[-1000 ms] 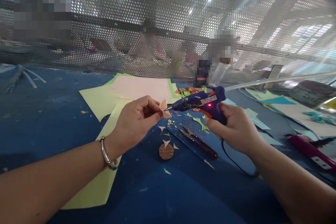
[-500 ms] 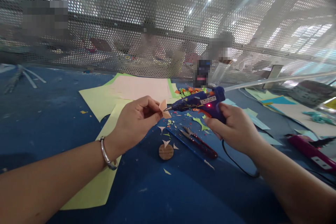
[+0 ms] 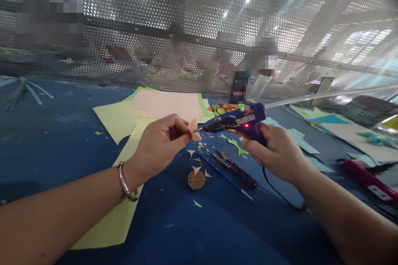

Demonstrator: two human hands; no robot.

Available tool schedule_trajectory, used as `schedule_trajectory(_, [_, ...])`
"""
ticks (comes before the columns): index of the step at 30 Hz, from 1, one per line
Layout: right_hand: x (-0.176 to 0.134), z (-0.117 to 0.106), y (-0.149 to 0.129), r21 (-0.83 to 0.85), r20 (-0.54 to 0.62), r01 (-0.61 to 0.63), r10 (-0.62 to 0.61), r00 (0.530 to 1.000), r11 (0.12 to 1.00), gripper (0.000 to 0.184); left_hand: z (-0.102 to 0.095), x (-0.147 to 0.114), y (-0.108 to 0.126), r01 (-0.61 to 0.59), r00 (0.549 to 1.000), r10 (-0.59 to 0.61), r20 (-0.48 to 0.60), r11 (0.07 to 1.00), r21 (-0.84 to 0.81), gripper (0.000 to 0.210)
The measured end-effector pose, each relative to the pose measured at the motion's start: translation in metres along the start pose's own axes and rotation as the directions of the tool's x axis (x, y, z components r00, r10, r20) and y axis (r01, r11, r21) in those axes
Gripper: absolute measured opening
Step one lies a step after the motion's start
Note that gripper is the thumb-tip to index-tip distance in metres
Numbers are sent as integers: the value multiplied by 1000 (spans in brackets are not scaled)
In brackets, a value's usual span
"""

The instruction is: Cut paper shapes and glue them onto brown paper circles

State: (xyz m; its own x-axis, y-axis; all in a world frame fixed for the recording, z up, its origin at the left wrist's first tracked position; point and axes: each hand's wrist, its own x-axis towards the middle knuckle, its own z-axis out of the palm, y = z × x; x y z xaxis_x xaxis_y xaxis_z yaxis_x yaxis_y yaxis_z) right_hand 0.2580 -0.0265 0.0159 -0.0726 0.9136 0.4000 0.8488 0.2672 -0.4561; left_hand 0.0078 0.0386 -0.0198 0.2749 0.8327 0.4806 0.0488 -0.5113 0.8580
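Between the thumb and fingers of my left hand [image 3: 166,138] is pinched a small folded piece of pale pink paper [image 3: 194,129], its petal-like tips sticking out to the right. My right hand [image 3: 276,147] is wrapped round the handle of a blue hot glue gun [image 3: 239,120], whose red light glows. The gun's metal nozzle points left and meets the pink paper; whether glue is coming out is too small to tell. Below the hands lie a round wooden disc [image 3: 196,180], thread snips [image 3: 234,167] with dark red handles and a thin blue stick-like tool [image 3: 224,174].
Sheets of yellow paper [image 3: 115,225] and pink paper [image 3: 168,103] lie left and behind. Coloured paper scraps [image 3: 226,109] are heaped beyond the gun. At right is a magenta power strip [image 3: 367,178]. A perforated metal screen [image 3: 139,20] closes off the table's back.
Almost nothing differs. The glue gun and my right hand have shifted very slightly left, with the nozzle still at the pink paper. My left hand keeps its pinch.
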Motion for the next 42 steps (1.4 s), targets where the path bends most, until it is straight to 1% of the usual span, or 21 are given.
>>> schedule_trajectory(3, [0, 0, -1, 10, -10, -1, 1, 1000, 1000, 29, 0, 0, 0, 3, 1000, -3, 4, 1000, -17, 9])
schedule_trajectory(8, [-1, 3, -1, 57, -34, -1, 3, 999, 998, 25, -1, -1, 0, 11, 1000, -11, 3, 1000, 0, 9])
schedule_trajectory(11, [-1, 2, -3, 82, -28, -32, 34, 999, 996, 23, -2, -2, 2, 7, 1000, -7, 0, 1000, -2, 10])
schedule_trajectory(13, [0, 2, -4, 92, -19, -65, 66, 998, 994, 23, -2, -2, 5, 4, 999, -4, -48, 1000, -6, 9])
schedule_trajectory(15, [2, 2, -3, 104, -2, -104, 104, 995, 989, 24, -2, -4, 9, -8, 991, 7, -134, 1000, -4, 10])
schedule_trajectory(17, [4, 4, 1, 127, 33, -160, 157, 987, 979, 25, -1, -5, 13, -42, 977, 44, -210, 999, 15, 11])
schedule_trajectory(19, [8, 9, 8, 154, 84, -230, 219, 972, 961, 25, -1, -6, 16, -90, 967, 95, -237, 995, 32, 13])
schedule_trajectory(21, [12, 17, 17, 159, 128, -285, 267, 955, 945, 24, 0, -7, 17, -117, 967, 122, -224, 993, 34, 13])
schedule_trajectory(24, [17, 29, 32, 168, 190, -353, 322, 928, 920, 21, 1, -8, 17, -121, 976, 125, -178, 992, 31, 10])
schedule_trajectory(27, [21, 37, 44, 131, 230, -379, 343, 910, 916, 29, 1, -8, 15, -93, 985, 95, -145, 995, 18, 9])
schedule_trajectory(28, [23, 38, 47, 89, 243, -375, 345, 907, 923, 33, 0, -8, 14, -82, 987, 83, -137, 997, 15, 9])
schedule_trajectory(30, [24, 36, 51, -57, 238, -323, 327, 915, 945, 42, 0, -8, 12, -67, 990, 69, -126, 998, 20, 9])
schedule_trajectory(31, [25, 35, 52, -149, 206, -287, 313, 927, 946, 44, 0, -8, 11, -69, 990, 72, -121, 997, 26, 9])
schedule_trajectory(33, [24, 31, 49, -317, 83, -224, 262, 962, 922, 44, -1, -9, 10, -82, 990, 86, -109, 996, 41, 9])
schedule_trajectory(35, [22, 30, 43, -392, -45, -161, 155, 987, 906, 36, -1, -9, 10, -95, 990, 100, -100, 994, 58, 8])
schedule_trajectory(36, [21, 32, 39, -384, -72, -100, 78, 994, 918, 30, -1, -9, 10, -99, 990, 106, -97, 993, 66, 7])
schedule_trajectory(37, [20, 35, 34, -344, -67, -12, -11, 998, 939, 24, -1, -9, 11, -102, 989, 109, -98, 992, 73, 7])
schedule_trajectory(38, [19, 38, 28, -280, -45, 81, -97, 994, 957, 19, -1, -9, 11, -102, 989, 110, -99, 992, 80, 7])
schedule_trajectory(39, [18, 43, 23, -202, 14, 170, -171, 985, 965, 17, -1, -9, 11, -101, 989, 109, -100, 991, 83, 7])
schedule_trajectory(40, [18, 48, 18, -149, 60, 233, -226, 972, 961, 17, -1, -9, 11, -102, 989, 110, -99, 991, 85, 7])
schedule_trajectory(42, [20, 59, 9, -96, 135, 284, -271, 953, 954, 19, -2, -10, 11, -102, 989, 110, -97, 991, 82, 7])
